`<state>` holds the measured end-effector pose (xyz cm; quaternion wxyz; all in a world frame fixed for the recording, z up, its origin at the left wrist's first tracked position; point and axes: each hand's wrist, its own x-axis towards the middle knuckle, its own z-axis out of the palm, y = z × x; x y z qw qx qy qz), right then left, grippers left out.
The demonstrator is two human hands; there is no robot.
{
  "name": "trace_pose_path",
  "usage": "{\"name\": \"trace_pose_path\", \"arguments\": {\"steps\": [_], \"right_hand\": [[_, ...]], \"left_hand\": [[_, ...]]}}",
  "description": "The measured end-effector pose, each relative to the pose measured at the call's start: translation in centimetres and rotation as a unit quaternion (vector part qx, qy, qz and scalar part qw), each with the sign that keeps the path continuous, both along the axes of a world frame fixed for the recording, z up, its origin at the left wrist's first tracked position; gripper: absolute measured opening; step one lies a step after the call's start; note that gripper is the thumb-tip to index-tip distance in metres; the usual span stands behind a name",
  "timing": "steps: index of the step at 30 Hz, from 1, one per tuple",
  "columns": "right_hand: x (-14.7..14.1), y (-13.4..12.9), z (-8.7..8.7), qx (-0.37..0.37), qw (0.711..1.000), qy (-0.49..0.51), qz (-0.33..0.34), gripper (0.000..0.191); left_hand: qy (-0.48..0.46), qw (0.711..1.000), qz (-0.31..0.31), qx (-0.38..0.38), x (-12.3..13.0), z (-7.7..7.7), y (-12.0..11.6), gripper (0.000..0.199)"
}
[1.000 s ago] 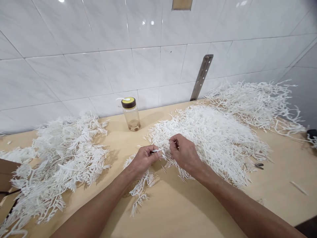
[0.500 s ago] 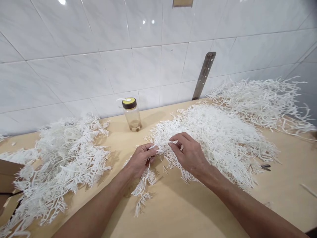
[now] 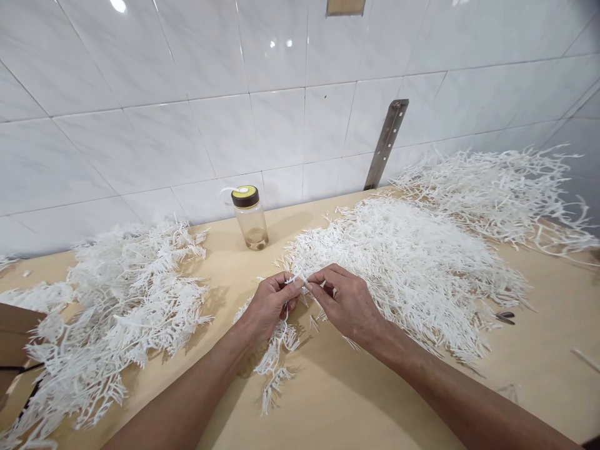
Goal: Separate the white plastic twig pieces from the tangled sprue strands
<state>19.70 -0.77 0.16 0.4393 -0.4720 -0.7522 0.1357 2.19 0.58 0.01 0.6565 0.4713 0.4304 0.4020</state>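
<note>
Near the middle of the table, my left hand is closed on a white plastic branch strand with many thin sprigs. Its lower part dangles below my fingers to the tabletop. My right hand meets it from the right, thumb and forefinger pinched at the strand's upper end, close to the left fingertips. Exactly what sits inside that pinch is too small to see clearly. Behind my right hand spreads a wide heap of short white sprigs.
More branched white strands are piled at the left, and longer white stems at the far right. A clear bottle stands near the tiled wall. A metal bracket, small dark clippers and a cardboard box are around.
My right hand has moved left and down, and its spread thumb and forefinger have closed at the strand. The left hand stays nearly in place; the hanging part has swung slightly right.
</note>
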Motion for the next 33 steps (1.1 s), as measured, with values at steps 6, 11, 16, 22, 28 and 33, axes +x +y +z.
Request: {"name": "trace_pose_path", "arguments": {"steps": [6,11,16,22,28,33], "right_hand": [[-0.03,-0.03,0.02,-0.024,1.0,0.0,-0.01,0.009],[-0.13,-0.04,-0.06,-0.022,1.0,-0.004,-0.016,0.01],[-0.21,0.11,-0.09,-0.033,0.999,-0.001,0.008,0.014],[-0.16,0.41,-0.05,-0.096,0.995,0.038,0.011,0.015],[-0.42,0.22,-0.3,-0.092,0.994,0.064,0.002,0.011],[-0.33,0.36,-0.35,-0.124,0.987,0.101,0.033,0.015]], "left_hand": [[0.028,0.999,-0.012,0.021,0.17,0.28,-0.27,0.038],[0.078,0.995,0.012,0.054,0.46,0.33,-0.55,0.033],[0.089,0.994,0.01,0.061,0.32,0.04,-0.56,0.034],[0.056,0.997,0.008,0.042,0.4,0.69,-0.71,0.041],[0.067,0.997,0.01,0.037,0.35,0.73,-0.61,0.044],[0.048,0.998,-0.003,0.026,0.3,0.58,-0.47,0.042]]}}
